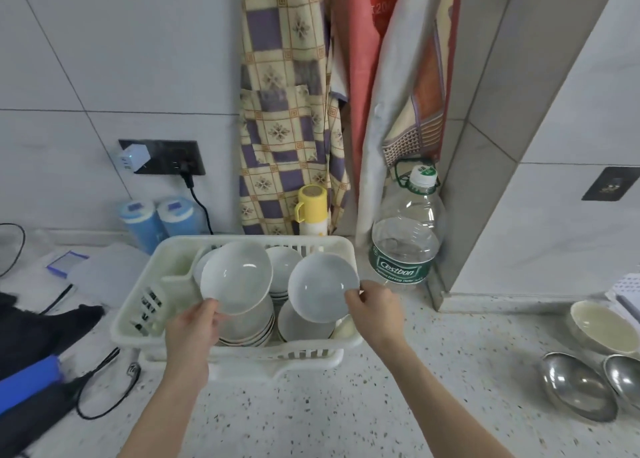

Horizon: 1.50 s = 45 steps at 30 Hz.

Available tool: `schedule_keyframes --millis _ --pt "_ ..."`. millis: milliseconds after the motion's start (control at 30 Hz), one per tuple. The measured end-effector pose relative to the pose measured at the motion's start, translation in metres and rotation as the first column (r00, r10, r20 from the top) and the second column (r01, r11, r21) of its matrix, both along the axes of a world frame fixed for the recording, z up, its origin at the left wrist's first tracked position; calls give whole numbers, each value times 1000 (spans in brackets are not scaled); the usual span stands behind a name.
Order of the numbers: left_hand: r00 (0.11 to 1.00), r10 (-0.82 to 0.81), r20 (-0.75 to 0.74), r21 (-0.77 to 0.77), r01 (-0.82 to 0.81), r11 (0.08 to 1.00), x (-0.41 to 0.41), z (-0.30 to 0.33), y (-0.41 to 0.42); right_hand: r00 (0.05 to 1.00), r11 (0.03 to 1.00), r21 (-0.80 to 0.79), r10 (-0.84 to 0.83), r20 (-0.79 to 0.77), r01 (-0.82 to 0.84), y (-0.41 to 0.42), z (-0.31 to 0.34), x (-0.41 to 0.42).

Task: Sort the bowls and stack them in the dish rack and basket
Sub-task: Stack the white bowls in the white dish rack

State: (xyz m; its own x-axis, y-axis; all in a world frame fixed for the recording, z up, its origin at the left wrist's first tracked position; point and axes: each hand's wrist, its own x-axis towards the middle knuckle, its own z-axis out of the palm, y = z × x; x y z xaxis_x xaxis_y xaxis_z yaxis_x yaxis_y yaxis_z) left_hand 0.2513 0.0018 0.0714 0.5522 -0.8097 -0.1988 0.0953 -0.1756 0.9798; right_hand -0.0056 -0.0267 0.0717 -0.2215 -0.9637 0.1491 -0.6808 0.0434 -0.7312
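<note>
Each hand's grip pinches a bowl's near rim: left hand point(194, 326), right hand point(375, 310)

Both arms fwd — left hand point(194, 322) & right hand point(375, 310) each pinching sth.

- A speckled stone counter point(381, 405) carries everything.
- A white plastic dish rack point(138, 322) sits in the middle of the counter, toward the far side.
- A big clear water bottle point(405, 239) with a green label stands just right of the rack, by the wall corner.
- A yellow cup point(311, 208) stands behind the rack, at the far wall.
- Two blue tubs point(159, 220) stand side by side at the far left.
- A black cable point(104, 392) and some dark cloth point(45, 326) lie on the near left.
- A cream bowl point(599, 326) sits at the far right edge.
- Two shiny metal bowls point(578, 388) lie in front of the cream bowl, nearer.
</note>
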Motion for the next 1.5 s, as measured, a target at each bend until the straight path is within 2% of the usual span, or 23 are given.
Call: schedule_keyframes --millis 233,400,567,800,967,1033,1167,1500 --pt "993 101 -61 -63 -104 993 2 -11 -15 961 1000 8 11 -277 -9 -3 -19 19" --pt "983 147 -111 -85 -157 984 -2 -20 -21 952 1000 -5 -13 -306 13 -2 -28 32" --pt "972 167 -165 -74 -181 981 5 -23 -22 959 993 -112 -6 -282 -27 -1 -28 42" --pt "979 126 -158 -90 -141 986 17 -24 -20 930 988 -153 -87 -356 33 -2 -40 43" --pt "980 108 -165 -67 -120 991 17 -27 -20 921 983 -184 -83 -380 13 -4 -39 45" --pt "986 84 -143 -59 -93 994 15 -26 -19 903 993 -117 -65 -424 17 -5 -40 45" --pt "990 49 -133 -35 -54 998 11 -25 -17 799 982 179 53 -599 69 -12 -48 41" --pt "994 -51 -92 -2 51 999 -1 -18 -17 747 937 337 159 -646 92 -15 -39 47"
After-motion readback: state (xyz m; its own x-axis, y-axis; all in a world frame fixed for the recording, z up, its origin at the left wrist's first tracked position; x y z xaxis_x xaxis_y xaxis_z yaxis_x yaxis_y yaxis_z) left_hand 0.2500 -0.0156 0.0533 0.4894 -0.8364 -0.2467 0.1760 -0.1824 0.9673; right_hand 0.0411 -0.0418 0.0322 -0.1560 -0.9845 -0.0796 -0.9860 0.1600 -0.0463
